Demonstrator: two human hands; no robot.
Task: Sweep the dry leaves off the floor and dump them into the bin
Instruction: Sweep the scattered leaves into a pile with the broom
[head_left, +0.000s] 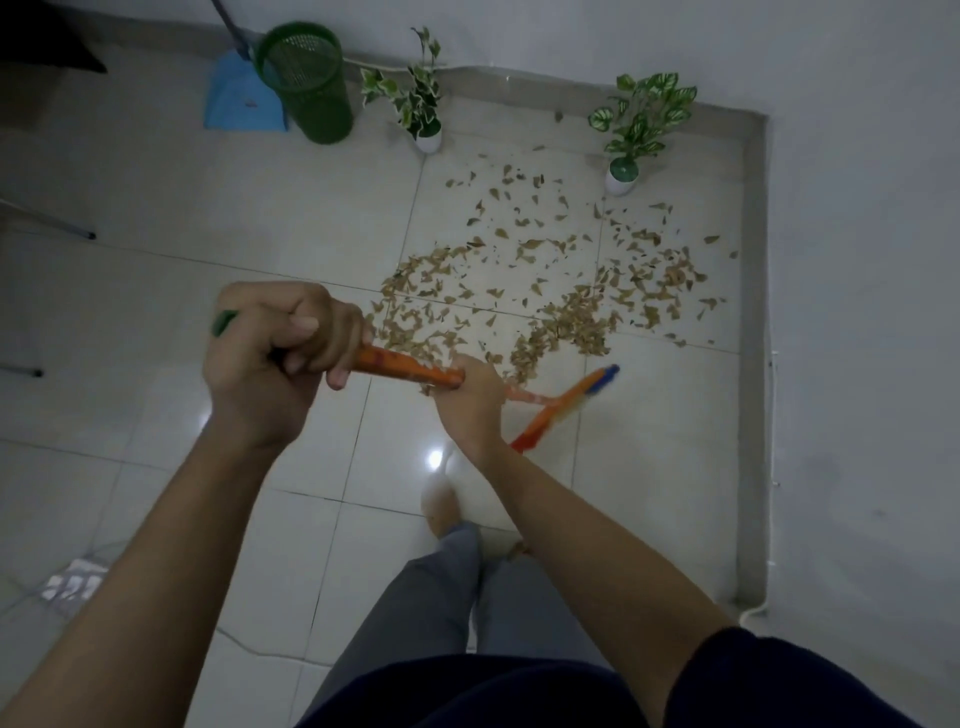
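Dry brown leaves (550, 291) lie scattered over the white tiled floor in front of me. Both hands hold an orange broom handle (405, 366) with a green top end. My left hand (275, 353) grips the upper part near the green tip. Lower down, my right hand (470, 400) grips the handle just above the broom head. The orange and blue broom head (566, 408) is blurred, low over the tiles at the near edge of the leaves. A green mesh bin (306, 83) stands at the back left by the wall.
A blue dustpan (236, 98) with a long handle leans beside the bin. Two small potted plants (423, 98) (636, 130) stand along the back wall next to the leaves. A raised grey kerb (753, 364) runs along the right. My legs and a foot (441, 506) are below.
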